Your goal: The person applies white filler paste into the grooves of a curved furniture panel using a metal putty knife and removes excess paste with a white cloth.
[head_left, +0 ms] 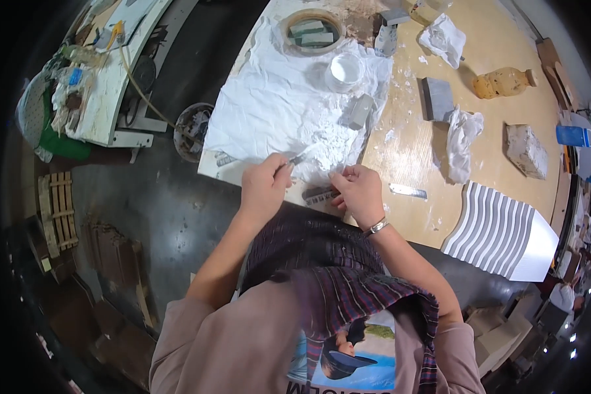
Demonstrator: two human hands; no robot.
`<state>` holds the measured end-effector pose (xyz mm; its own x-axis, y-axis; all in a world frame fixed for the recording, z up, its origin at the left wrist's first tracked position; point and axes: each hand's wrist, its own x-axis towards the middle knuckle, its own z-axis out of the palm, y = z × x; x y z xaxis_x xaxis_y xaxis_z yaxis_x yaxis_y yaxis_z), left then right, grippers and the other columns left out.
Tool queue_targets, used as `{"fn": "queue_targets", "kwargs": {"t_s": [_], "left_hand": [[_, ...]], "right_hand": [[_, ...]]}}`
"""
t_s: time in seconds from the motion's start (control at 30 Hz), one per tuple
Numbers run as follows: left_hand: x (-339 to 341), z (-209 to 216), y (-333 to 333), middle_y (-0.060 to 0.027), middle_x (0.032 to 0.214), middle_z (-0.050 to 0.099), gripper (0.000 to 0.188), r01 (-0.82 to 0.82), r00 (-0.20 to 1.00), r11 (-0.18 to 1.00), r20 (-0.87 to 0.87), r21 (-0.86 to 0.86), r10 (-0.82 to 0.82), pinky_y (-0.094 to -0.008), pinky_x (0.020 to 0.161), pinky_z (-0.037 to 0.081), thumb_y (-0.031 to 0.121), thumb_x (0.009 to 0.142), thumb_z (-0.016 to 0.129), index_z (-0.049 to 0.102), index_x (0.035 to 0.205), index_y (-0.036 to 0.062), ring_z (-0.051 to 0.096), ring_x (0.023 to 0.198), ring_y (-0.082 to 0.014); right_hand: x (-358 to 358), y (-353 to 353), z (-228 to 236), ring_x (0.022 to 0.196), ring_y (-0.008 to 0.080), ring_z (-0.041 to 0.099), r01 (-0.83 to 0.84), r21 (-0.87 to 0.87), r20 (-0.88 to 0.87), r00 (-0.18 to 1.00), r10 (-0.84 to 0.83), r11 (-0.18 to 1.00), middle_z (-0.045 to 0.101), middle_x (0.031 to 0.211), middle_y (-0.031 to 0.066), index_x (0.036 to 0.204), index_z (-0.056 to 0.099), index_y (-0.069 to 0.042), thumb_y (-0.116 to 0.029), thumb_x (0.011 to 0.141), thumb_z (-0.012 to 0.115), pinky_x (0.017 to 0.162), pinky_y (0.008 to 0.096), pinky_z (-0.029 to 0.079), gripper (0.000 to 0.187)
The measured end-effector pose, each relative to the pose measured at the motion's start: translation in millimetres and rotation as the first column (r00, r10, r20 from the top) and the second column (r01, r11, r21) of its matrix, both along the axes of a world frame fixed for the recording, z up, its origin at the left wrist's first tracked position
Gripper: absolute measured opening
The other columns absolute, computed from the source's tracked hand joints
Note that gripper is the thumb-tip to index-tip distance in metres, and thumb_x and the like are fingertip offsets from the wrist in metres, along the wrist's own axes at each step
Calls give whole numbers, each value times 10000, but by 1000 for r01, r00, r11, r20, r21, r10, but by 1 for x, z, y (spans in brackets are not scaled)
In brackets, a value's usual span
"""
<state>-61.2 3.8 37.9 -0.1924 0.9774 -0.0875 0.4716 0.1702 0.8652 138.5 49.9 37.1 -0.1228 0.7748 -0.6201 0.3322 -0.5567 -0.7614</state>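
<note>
My left hand (265,187) is closed round the handle of a small thin tool (297,159), its dark end pointing into white powder. The tool's kind is too small to tell. Across from it, my right hand (360,196) has thumb and fingers pinched together at the powder's near edge; what they hold, if anything, is hidden. The heap of white powder (322,150) lies on a wrinkled white cloth (243,108) at the table's front. Beyond it stand an open white tub (343,72) and a grey block (360,111).
A round basin (285,41) holding greenish blocks stands at the back. To the right are a flat blade (408,191), a dark grey block (437,98), crumpled cloths (463,144), an amber bottle (502,83) and a wavy striped panel (496,230). A bucket (192,134) is on the floor.
</note>
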Motion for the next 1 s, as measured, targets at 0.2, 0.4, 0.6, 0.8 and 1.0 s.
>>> {"fn": "queue_targets", "kwargs": {"t_s": [0.2, 0.4, 0.6, 0.8, 1.0], "left_hand": [[-15, -5, 4, -113, 612, 638, 82, 76, 993, 996, 96, -41, -72, -332, 530, 470, 80, 917, 621, 628, 894, 2, 647, 540, -228], [-18, -2, 11, -124, 617, 628, 58, 123, 991, 992, 41, 23, -123, -344, 531, 467, 74, 913, 630, 622, 915, 17, 639, 542, -266], [-10, -8, 10, -130, 616, 623, 52, 199, 978, 978, 53, 68, -203, -354, 521, 465, 73, 909, 636, 623, 924, 26, 644, 550, -282], [-11, -10, 12, -139, 613, 619, 57, 147, 984, 988, 93, 47, -151, -350, 519, 467, 76, 914, 635, 628, 936, 24, 646, 547, -273], [-9, -12, 14, -144, 615, 613, 55, 225, 971, 971, 61, 79, -230, -366, 517, 462, 77, 914, 632, 623, 927, 24, 640, 547, -297]], "right_hand": [[-21, 0, -11, 519, 179, 652, 191, 25, 4, 982, -191, 981, 684, 739, 130, 892, 648, 72, -139, 889, 677, 437, 285, 492, 212], [-24, -8, -4, 657, 153, 655, 432, -73, -267, 860, -435, 899, 672, 783, 78, 949, 639, 22, -77, 913, 651, 601, 267, 533, 106], [-26, -8, -7, 673, 158, 633, 515, -251, -413, 709, -572, 819, 660, 789, 67, 915, 668, 20, -58, 896, 638, 649, 282, 519, 85], [-22, -4, -6, 681, 160, 634, 422, -327, -362, 771, -524, 846, 661, 819, 64, 988, 659, 15, -29, 920, 583, 643, 281, 524, 111], [-26, -4, -6, 659, 163, 639, 448, -278, -369, 767, -525, 849, 656, 792, 60, 988, 675, 21, -28, 912, 582, 619, 283, 520, 130]]}}
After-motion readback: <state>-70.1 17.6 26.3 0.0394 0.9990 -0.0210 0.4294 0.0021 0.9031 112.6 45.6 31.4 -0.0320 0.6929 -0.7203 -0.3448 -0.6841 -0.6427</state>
